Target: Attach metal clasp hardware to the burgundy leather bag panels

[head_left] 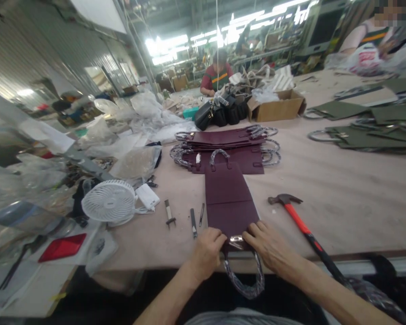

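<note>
A maroon handbag panel (228,189) lies lengthwise on the table, its near end at the front edge. One plastic-wrapped handle (245,286) hangs over that edge, and another stands at the far end. My left hand (205,253) grips the near left corner. On the right corner, my right hand (270,248) has its fingers closed over the panel beside a shiny metal clasp (237,239). The thumbs are partly hidden. Left of the panel lie a dark slim pen-like tool (201,214), a flat metal blade (193,223) and a pronged tool (169,213).
A claw hammer (302,225) lies right, its handle over the table edge. Behind are stacked maroon panels (226,140), black bags (223,110) and a cardboard box (275,106). Green panels (375,135) lie far right. Left are a white fan (108,201) and plastic bags. Co-workers sit beyond.
</note>
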Demonstrator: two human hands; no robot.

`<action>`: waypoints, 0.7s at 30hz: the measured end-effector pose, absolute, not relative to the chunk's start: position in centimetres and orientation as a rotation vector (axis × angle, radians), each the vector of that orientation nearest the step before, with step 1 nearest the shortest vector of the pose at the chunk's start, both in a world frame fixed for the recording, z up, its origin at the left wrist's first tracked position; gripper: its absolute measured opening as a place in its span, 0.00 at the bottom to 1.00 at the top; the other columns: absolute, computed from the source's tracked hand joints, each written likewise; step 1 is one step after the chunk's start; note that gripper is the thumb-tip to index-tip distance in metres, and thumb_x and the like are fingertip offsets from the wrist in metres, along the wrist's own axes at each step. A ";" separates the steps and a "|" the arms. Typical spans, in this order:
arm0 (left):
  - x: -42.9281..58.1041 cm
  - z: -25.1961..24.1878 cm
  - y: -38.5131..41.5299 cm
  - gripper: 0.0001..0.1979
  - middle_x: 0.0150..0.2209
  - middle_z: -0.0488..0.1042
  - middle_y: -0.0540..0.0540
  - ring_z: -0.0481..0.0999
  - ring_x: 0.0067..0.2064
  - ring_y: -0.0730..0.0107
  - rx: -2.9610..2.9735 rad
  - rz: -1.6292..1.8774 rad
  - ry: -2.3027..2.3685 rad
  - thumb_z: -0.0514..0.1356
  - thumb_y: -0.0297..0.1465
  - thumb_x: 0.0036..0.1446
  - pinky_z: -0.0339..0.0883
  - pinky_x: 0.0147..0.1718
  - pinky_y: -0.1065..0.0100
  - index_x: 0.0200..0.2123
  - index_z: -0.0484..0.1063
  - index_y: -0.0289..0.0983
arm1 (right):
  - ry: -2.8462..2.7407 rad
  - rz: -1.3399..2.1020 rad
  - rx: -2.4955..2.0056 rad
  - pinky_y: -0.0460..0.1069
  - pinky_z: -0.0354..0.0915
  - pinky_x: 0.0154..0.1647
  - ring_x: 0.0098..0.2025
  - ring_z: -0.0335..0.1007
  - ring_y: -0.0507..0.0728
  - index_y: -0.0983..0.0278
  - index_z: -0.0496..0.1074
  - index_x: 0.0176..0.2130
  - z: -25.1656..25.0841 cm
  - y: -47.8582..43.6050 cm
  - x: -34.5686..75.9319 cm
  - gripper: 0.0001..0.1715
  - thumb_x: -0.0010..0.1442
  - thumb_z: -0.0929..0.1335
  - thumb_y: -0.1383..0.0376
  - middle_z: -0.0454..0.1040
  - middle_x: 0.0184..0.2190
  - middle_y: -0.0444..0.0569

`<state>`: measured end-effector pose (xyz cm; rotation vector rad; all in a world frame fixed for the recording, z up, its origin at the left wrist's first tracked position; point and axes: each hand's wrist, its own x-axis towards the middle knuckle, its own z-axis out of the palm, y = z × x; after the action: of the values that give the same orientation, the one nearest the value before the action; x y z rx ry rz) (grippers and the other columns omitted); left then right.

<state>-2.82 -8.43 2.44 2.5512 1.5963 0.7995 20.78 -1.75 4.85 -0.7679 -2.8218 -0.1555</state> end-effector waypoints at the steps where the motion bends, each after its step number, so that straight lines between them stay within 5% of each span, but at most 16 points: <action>1: -3.0 2.7 -8.4 0.12 0.38 0.76 0.40 0.74 0.39 0.58 2.548 0.769 1.584 0.55 0.19 0.57 0.75 0.39 0.59 0.40 0.75 0.35 | -2.852 -0.155 -0.768 0.55 0.59 0.40 0.37 0.62 0.61 0.64 0.70 0.46 5.0 -1.7 20.7 0.21 0.54 0.65 0.80 0.70 0.38 0.53; 13: -6.2 1.7 -8.2 0.18 0.42 0.80 0.40 0.79 0.49 0.65 2.510 1.024 1.140 0.48 0.15 0.59 0.77 0.51 0.59 0.38 0.76 0.35 | -2.777 0.178 -0.664 0.54 0.64 0.43 0.42 0.62 0.60 0.64 0.72 0.37 3.1 -1.2 22.4 0.13 0.59 0.63 0.78 0.70 0.45 0.57; 21: -7.1 0.9 -9.1 0.16 0.51 0.79 0.35 0.75 0.60 0.59 2.482 0.996 1.109 0.54 0.19 0.61 0.75 0.57 0.54 0.48 0.76 0.34 | -2.494 0.143 -0.541 0.61 0.71 0.56 0.58 0.66 0.62 0.63 0.74 0.52 0.3 -2.4 24.7 0.24 0.64 0.58 0.76 0.74 0.55 0.57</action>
<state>-7.08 -9.06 0.88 2.4820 1.1093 0.9964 24.71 -2.39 0.34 -0.5407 -2.4942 0.1429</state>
